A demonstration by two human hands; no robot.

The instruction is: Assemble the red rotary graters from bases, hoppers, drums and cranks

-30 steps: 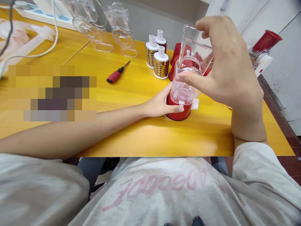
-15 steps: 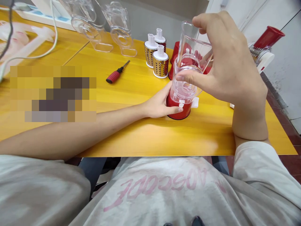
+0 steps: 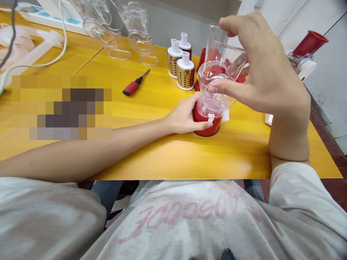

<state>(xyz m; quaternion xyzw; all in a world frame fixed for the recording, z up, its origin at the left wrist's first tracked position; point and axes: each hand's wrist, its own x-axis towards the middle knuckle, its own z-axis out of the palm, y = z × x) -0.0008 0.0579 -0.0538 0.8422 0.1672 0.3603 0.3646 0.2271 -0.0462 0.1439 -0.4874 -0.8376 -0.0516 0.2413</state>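
Observation:
A red base (image 3: pixel 206 127) stands upright on the yellow table, with a white tab at its right side. My left hand (image 3: pixel 184 116) is wrapped round its left side, thumb across the front. On top of the base sits a clear plastic grater housing (image 3: pixel 210 59) with a tall feed chute and a round opening. My right hand (image 3: pixel 273 77) grips the chute from the right, its thumb low at the front and the fingers at the upper rim and behind it. Whether the housing is locked onto the base, I cannot tell.
Behind the base stand several metal grater drums (image 3: pixel 185 74) with white tops, beside more red parts. A red-handled screwdriver (image 3: pixel 132 86) lies to the left. Two clear housings (image 3: pixel 142 43) stand farther back. An assembled red-topped grater (image 3: pixel 309 43) is at the right, and a white cable (image 3: pixel 40 65) runs at left.
The clear housing has turned slightly on the base, its round opening shifting to the right. My right hand has moved a little right with it; my left hand stays on the base.

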